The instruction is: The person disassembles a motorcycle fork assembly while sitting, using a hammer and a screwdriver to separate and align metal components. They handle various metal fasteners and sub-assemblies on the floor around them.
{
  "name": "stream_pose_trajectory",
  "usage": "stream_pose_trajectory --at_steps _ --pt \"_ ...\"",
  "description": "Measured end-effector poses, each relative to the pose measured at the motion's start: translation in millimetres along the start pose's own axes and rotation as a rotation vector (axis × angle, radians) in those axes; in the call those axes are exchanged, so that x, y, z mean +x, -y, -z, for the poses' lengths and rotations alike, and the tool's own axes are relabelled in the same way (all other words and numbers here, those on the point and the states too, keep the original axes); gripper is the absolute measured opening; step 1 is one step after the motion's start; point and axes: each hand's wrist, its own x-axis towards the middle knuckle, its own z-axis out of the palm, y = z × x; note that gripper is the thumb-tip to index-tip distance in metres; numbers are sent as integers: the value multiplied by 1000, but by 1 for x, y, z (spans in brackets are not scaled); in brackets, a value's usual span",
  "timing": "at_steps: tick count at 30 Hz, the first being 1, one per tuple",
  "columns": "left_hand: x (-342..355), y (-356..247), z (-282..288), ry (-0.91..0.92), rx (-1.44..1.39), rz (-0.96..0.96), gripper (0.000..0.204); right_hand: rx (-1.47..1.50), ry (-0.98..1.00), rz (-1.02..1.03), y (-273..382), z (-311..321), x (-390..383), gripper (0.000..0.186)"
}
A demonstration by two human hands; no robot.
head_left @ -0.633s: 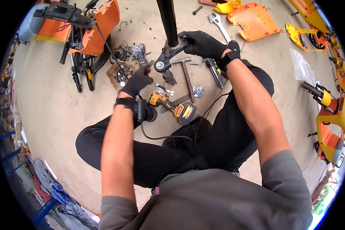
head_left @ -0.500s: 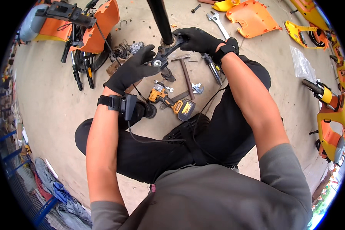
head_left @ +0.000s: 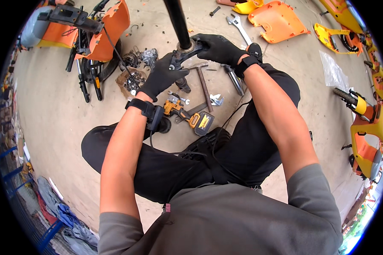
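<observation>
A long black tube (head_left: 177, 21) rises from a dark metal clamp-like crown (head_left: 184, 56) with a ring around the tube's base. My gloved right hand (head_left: 222, 49) grips the crown's right arm, its fingers wrapped over the end. On the crown's left arm my gloved left hand (head_left: 162, 77) is closed, thumb and fingers around it near a round bolt head. The fingertips are partly hidden. Below the crown, a short dark cylindrical part (head_left: 183, 85) shows. A yellow-and-black cordless power tool (head_left: 195, 120) lies on the floor between my knees.
A hammer (head_left: 204, 87) and a black-and-silver cylinder (head_left: 233, 80) lie close by. Farther off are a large adjustable wrench (head_left: 239, 28) and an orange panel (head_left: 276, 21). A cardboard box (head_left: 124, 83) of small hardware sits left, near a partly dismantled orange vehicle (head_left: 106, 38).
My left hand has moved right and upward and closed on the crown's left arm; its fingers were spread before. My right hand has kept its grip on the other arm.
</observation>
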Motion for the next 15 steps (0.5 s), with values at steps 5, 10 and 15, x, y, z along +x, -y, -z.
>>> stream_pose_trajectory --at_steps 5,10,15 --pt "3 6 -9 -68 28 -81 52 74 23 -33 -12 7 -3 71" --pt "-6 3 -6 -107 -12 -52 43 323 23 -233 -49 53 -20 66" --pt "3 5 -3 -122 24 -84 43 427 -330 -685 -190 36 -64 37"
